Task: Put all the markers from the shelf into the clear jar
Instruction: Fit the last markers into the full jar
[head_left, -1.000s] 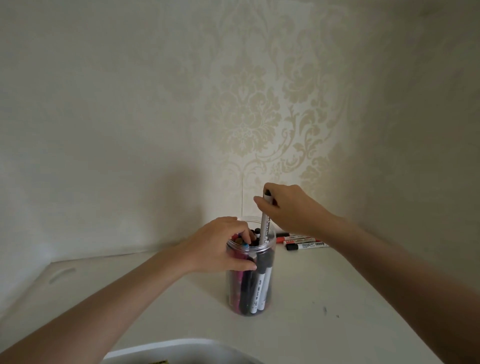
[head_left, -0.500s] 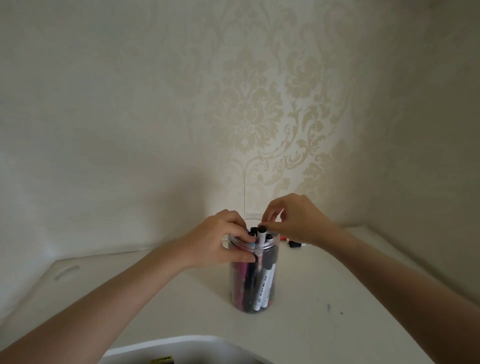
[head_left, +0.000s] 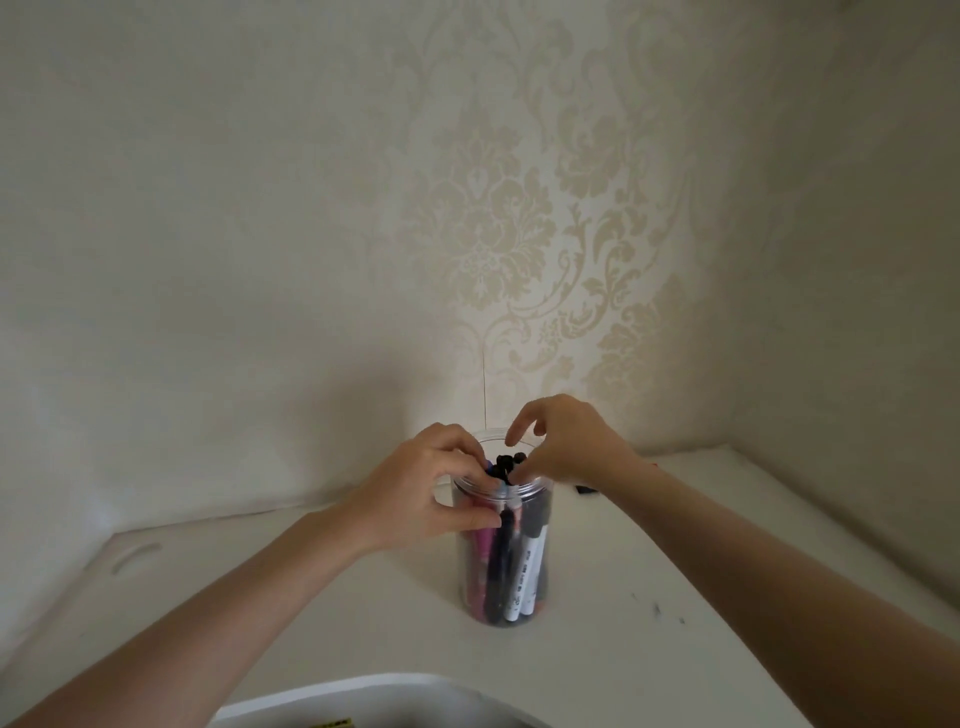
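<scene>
The clear jar (head_left: 544, 525) stands upright in the middle of the white shelf (head_left: 597, 649). It holds several markers (head_left: 531, 558), with white, black and pink barrels, and their black caps (head_left: 504, 462) poke out at the mouth. My left hand (head_left: 415, 493) grips the jar by its rim and upper wall. My right hand (head_left: 566, 447) hovers over the mouth with thumb and fingers apart, the thumb at the caps and the index finger raised. A black marker end (head_left: 587, 489) on the shelf shows behind my right wrist; the rest of it is hidden.
Patterned wallpaper closes the shelf in at the back and on both sides. A handle cutout (head_left: 136, 557) sits in the shelf at the left. The rim of a white bin (head_left: 363, 693) fills the bottom edge. Small dark specks (head_left: 657, 610) lie at the right.
The upright white marker in my right hand dropped down into the jar and my fingers came off it. My left hand stayed on the jar. The markers behind are now mostly hidden by my right arm.
</scene>
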